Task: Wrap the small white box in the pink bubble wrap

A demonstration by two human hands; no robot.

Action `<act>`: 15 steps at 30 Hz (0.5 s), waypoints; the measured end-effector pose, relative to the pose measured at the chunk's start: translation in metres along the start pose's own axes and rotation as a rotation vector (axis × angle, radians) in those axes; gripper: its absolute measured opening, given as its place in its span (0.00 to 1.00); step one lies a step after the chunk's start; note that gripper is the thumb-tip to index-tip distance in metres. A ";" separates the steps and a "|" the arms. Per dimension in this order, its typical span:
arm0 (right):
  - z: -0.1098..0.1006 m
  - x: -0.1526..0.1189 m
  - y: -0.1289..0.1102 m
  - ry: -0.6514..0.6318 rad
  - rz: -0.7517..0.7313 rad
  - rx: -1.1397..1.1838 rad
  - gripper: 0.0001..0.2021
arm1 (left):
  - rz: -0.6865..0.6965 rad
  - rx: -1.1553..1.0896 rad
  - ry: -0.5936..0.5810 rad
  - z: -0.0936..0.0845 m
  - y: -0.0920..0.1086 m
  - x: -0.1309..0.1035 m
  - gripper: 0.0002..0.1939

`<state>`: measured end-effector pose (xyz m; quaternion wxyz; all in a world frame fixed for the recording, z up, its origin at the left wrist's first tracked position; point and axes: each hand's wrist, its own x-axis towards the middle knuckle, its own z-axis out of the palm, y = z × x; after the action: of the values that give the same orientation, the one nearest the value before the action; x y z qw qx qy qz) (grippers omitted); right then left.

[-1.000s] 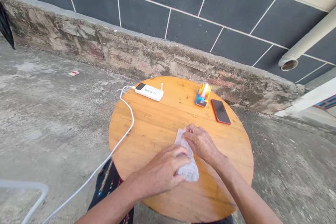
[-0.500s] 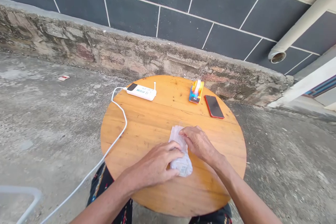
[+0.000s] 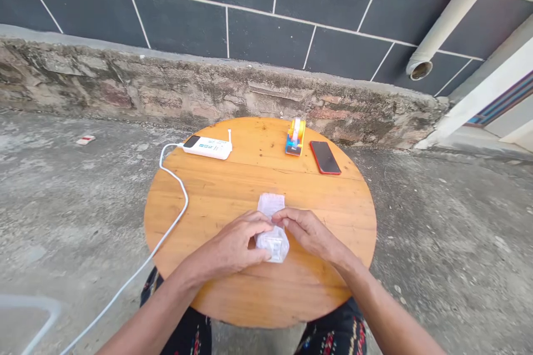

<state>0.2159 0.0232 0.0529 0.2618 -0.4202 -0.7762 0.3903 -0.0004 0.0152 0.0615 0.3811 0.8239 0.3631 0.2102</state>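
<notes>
A small package in clear bubble wrap (image 3: 275, 248) lies on the round wooden table (image 3: 216, 188) close to my body. Its near end is bulky, with something inside that I cannot make out, and a flat strip of wrap stretches away from me. My left hand (image 3: 236, 241) grips the bulky end from the left, thumb at the near side and fingers over the top. My right hand (image 3: 307, 228) comes in from the right, its bent fingers closed on the wrap where the strip meets the bulky part.
A white power bank (image 3: 208, 147) with a white cable (image 3: 183, 213) sits at the table's far left. At the far right are a yellow and blue tape dispenser (image 3: 295, 137) and a red-edged phone (image 3: 325, 157). A stone ledge and tiled wall (image 3: 266, 39) stand behind the table.
My right hand has moved from the strip's far part back toward the bulky end. My left hand still grips the package. The whole view has shifted slightly.
</notes>
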 end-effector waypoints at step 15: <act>0.040 -0.029 -0.021 0.203 -0.050 -0.545 0.23 | -0.026 -0.154 -0.073 -0.007 -0.005 0.014 0.12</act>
<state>0.1924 -0.0243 0.0454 0.2252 -0.4929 -0.8322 0.1169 0.0022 0.0311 0.0629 0.4590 0.7945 0.3422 0.2024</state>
